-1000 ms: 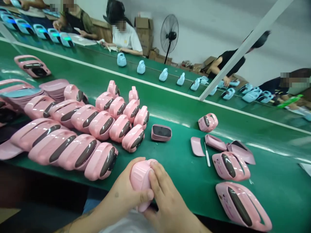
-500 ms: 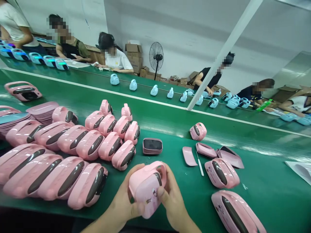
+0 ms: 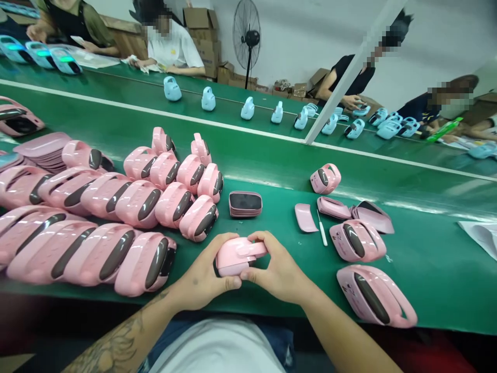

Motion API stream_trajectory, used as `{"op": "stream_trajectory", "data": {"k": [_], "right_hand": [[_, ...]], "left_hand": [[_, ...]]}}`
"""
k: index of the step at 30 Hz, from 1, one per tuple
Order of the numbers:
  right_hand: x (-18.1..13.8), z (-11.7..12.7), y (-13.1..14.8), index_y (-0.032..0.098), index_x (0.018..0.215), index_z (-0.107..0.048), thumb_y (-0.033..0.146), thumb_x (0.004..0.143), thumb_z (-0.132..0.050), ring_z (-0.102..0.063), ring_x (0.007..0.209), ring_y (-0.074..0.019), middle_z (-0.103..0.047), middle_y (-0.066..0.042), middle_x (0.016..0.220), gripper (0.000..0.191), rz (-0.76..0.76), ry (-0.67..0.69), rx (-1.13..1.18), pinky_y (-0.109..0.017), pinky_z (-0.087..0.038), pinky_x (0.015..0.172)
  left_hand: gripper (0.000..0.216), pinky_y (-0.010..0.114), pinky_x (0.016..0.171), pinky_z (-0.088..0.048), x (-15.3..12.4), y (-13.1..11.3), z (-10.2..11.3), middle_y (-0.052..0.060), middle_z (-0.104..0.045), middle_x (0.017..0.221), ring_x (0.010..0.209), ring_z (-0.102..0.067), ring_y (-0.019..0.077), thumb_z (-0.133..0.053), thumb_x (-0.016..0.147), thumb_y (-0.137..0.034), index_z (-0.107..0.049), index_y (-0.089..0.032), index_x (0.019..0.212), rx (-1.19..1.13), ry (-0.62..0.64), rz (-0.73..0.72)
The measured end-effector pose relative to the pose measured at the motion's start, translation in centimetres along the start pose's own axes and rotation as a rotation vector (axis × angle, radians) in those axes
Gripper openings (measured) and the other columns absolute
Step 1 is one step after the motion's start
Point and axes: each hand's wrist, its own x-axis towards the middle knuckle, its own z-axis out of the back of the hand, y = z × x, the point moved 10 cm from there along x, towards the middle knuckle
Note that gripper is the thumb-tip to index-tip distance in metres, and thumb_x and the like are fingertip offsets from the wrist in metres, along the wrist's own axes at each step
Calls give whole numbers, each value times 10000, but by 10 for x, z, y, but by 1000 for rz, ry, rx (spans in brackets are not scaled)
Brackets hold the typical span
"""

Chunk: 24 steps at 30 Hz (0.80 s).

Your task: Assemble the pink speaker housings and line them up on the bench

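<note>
Head view shows both hands closed around one pink shell [image 3: 238,255] at the near edge of the green bench [image 3: 272,171]. The left hand [image 3: 202,277] cups its left end, thumb along the front; the right hand [image 3: 279,269] takes the right end, fingers [image 3: 261,237] curled over the top and thumb beneath. The shell lies low, resting on or just over the bench, its long axis running left to right between the two palms, handle side up. Both hands are equally close, one at each end. Rows of finished shells [image 3: 147,261] lie just left; a small tool [image 3: 322,230] and loose covers [image 3: 305,217] sit apart to the right.
</note>
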Motion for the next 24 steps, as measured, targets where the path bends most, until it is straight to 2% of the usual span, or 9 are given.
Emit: {"op": "stream_trajectory", "data": {"k": [4, 8, 14, 16, 19, 24], "right_hand": [[-2, -3, -6, 256, 1238, -618, 298, 735, -908, -638, 1122, -241, -673, -40, 1246, 582, -50, 19, 2, -418, -525, 1013], [-4, -3, -12, 257, 1123, -603, 302, 720, -888, -610, 1012, -225, -660, -4, 1118, 496, -159, 7, 2, -384, -512, 913], [1, -3, -9, 254, 1002, -573, 318, 691, -896, -556, 903, -203, -623, 28, 973, 453, -138, -35, 23, -337, -457, 813], [0, -1, -11, 253, 989, -572, 336, 683, -914, -548, 887, -198, -619, 33, 955, 467, -127, -56, 30, -328, -445, 803], [-2, -1, -13, 258, 1006, -579, 355, 685, -935, -542, 887, -187, -620, 39, 976, 489, -120, -20, 12, -315, -431, 798], [-8, 3, -17, 272, 1043, -569, 365, 708, -929, -544, 878, -176, -625, 52, 988, 500, -167, 38, -43, -301, -421, 777]], "left_hand": [[800, 451, 1089, -527, 0, 4, -3, 108, -607, 1441, 1279, -624, 346, -868, 844, -482, -482, -272, 1512, 47, 7, -18], [782, 494, 1107, -510, 1, 2, -4, 109, -603, 1423, 1272, -618, 343, -864, 850, -494, -480, -270, 1494, 127, -19, -95], [754, 514, 1069, -544, 0, -2, -3, 132, -556, 1417, 1234, -623, 332, -805, 899, -500, -411, -260, 1496, 300, -80, -228], [768, 514, 1054, -563, 1, -2, -3, 142, -559, 1414, 1233, -633, 335, -798, 899, -503, -393, -252, 1502, 323, -68, -232], [833, 553, 1117, -544, 2, 1, -4, 167, -541, 1472, 1312, -615, 366, -832, 864, -518, -395, -237, 1516, 347, -44, -199], [864, 561, 1215, -492, -4, 7, 8, 190, -546, 1569, 1419, -592, 380, -865, 854, -456, -433, -233, 1568, 286, -168, -254]]}}
